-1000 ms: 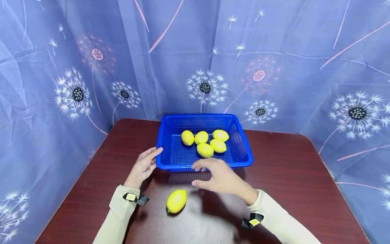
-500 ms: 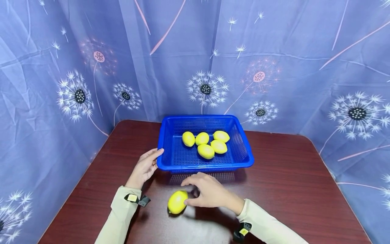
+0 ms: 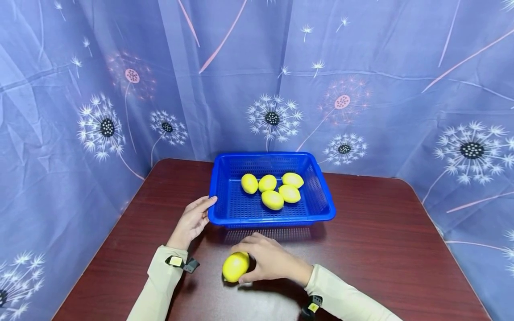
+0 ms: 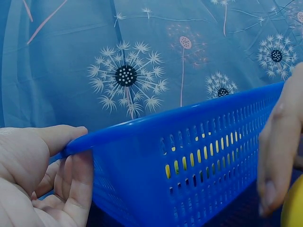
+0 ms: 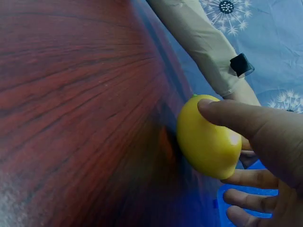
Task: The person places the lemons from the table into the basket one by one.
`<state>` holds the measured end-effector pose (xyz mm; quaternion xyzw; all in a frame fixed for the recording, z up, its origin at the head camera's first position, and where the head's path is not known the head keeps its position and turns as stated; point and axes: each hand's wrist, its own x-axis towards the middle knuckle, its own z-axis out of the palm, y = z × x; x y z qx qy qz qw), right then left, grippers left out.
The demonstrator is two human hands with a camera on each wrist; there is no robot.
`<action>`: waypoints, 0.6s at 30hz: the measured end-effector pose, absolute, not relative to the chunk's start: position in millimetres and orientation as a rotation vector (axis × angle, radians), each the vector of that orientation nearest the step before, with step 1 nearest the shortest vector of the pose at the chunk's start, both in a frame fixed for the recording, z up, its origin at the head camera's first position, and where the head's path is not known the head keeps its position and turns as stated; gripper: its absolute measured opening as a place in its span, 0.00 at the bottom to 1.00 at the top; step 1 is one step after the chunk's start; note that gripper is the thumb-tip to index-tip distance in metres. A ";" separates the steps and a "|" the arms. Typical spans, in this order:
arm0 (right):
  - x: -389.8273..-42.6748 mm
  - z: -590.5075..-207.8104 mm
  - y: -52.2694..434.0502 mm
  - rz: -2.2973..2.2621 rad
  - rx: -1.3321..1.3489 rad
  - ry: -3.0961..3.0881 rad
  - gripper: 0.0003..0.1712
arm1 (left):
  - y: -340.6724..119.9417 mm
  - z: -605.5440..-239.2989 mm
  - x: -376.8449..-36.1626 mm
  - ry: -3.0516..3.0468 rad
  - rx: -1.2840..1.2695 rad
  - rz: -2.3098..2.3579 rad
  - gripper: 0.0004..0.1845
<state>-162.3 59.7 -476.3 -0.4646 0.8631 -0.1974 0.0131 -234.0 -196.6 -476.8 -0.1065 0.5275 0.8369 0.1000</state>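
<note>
Near the front edge of the dark red wood-grain surface [image 3: 381, 249]: smooth yellow oval lemon [image 3: 235, 266], long axis slanting toward the blue perforated plastic basket [image 3: 225, 178], gripped in the curled right hand [image 3: 273, 263]. Farther back, left hand [image 3: 192, 221] gripping the basket's near-left corner.

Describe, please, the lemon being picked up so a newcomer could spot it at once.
On the dark red table, look just in front of the blue basket. The lemon lies there under the right hand, the only one outside the basket.

Beige sleeves [image 3: 160, 285], black wrist straps [image 3: 184, 264]
</note>
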 end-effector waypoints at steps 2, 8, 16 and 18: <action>-161.8 -477.5 58.9 -0.578 -1.459 2.689 0.39 | -196.7 -477.2 -234.4 1.555 -0.322 2.473 0.02; -160.8 -481.4 57.0 -0.563 -1.486 2.694 0.37 | -196.6 -478.5 -234.6 1.566 -0.326 2.455 0.02; -161.3 -486.2 57.4 -0.631 -1.455 2.710 0.35 | -196.7 -479.4 -234.7 1.569 -0.317 2.463 0.01; -161.5 -486.0 58.1 -0.653 -1.446 2.717 0.35 | -196.6 -479.2 -234.9 1.568 -0.312 2.466 0.02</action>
